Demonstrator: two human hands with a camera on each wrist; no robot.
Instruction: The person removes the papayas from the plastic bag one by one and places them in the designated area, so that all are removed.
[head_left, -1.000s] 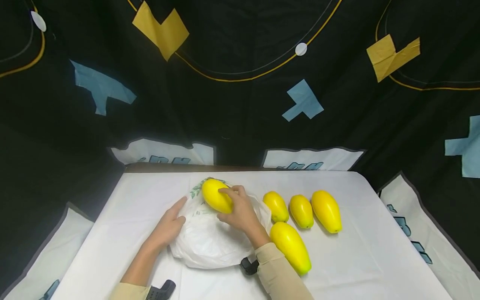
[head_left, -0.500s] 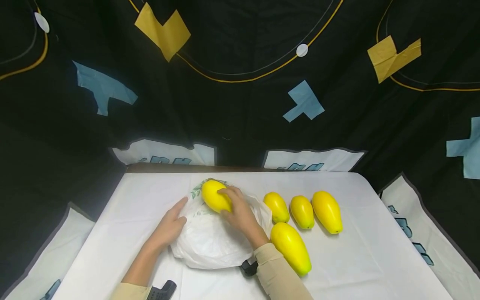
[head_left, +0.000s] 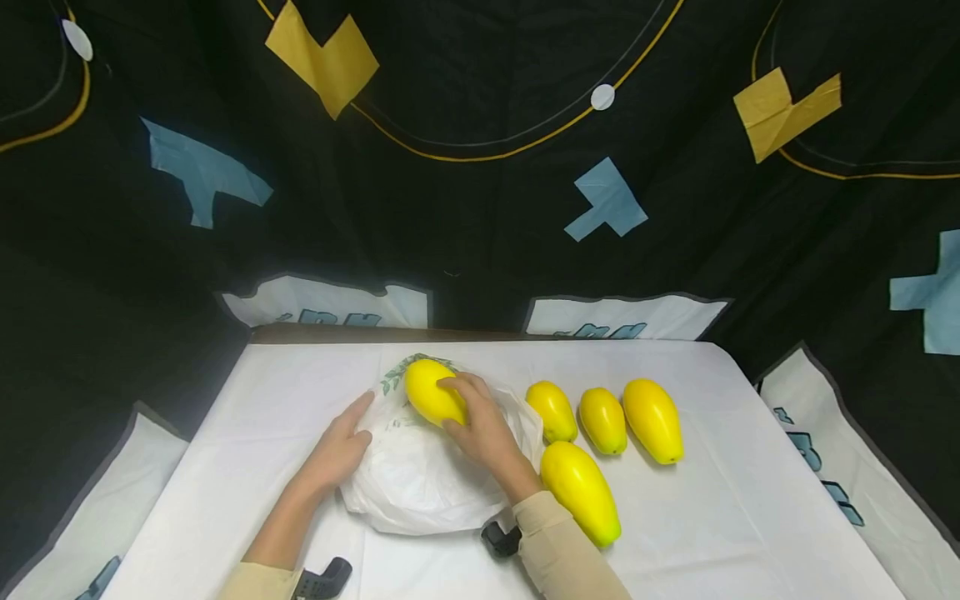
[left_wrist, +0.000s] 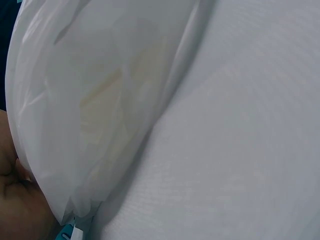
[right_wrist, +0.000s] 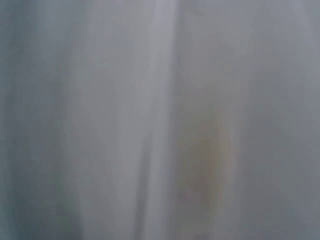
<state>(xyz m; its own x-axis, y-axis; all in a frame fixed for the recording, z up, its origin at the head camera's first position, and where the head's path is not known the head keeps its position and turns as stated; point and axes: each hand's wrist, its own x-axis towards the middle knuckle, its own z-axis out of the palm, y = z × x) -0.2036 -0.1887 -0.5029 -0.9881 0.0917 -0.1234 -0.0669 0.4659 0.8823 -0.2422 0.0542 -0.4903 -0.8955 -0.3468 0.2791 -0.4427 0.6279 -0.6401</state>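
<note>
In the head view a white plastic bag (head_left: 420, 487) with green leaf print lies on the table. My right hand (head_left: 480, 425) grips a yellow papaya (head_left: 431, 392) over the bag's far part, thumb and fingers on its right side. My left hand (head_left: 337, 450) holds the bag's left edge, index finger stretched along it; its other fingers are mostly hidden. The left wrist view shows the bag's translucent side (left_wrist: 100, 100) with a faint yellowish patch behind it, and part of the left hand (left_wrist: 20, 205) against the plastic. Blurred white fills the right wrist view.
Right of the bag lie a large papaya (head_left: 581, 492) with a greenish tip and three more papayas, one left (head_left: 551, 411), one middle (head_left: 603, 421), one right (head_left: 653, 421). A white cloth covers the table (head_left: 750, 500). A black curtain (head_left: 480, 233) hangs behind.
The right thumb and fingers have shifted slightly on the papaya, which stays in almost the same place. Left hand, bag and other papayas look unchanged.
</note>
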